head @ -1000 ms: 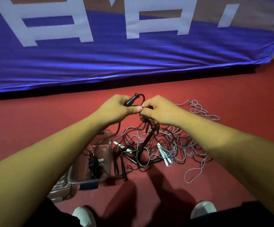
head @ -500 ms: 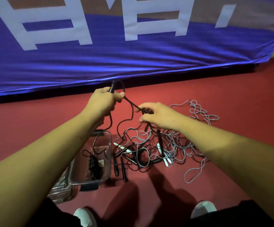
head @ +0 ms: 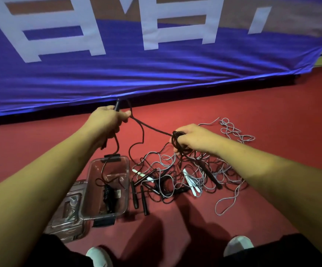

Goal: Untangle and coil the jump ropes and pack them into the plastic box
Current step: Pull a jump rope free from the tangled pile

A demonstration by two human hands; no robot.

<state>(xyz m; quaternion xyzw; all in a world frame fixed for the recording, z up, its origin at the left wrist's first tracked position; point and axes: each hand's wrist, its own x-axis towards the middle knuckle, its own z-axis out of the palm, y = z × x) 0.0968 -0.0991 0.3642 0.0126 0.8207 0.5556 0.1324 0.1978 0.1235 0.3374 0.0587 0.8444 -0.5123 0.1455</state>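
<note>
the left hand [head: 107, 120] curls its fingers round a black handle [head: 117, 104]; the right hand [head: 195, 137] pinches a knot of black rope [head: 152, 128], holding it taut between them, likely to tease it free. the tangled ropes [head: 187, 176] lie beneath the right fingers, the plastic box [head: 127, 189] beneath the left.

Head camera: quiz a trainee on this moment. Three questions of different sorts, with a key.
1. True or false: the plastic box holds nothing.
2. The right hand holds: A) black rope loops, B) a ball, C) a towel.
3. Fill in: the left hand holds a black ____.
Key: 1 false, a coiled rope lies inside; 2 A; 3 handle.
</note>
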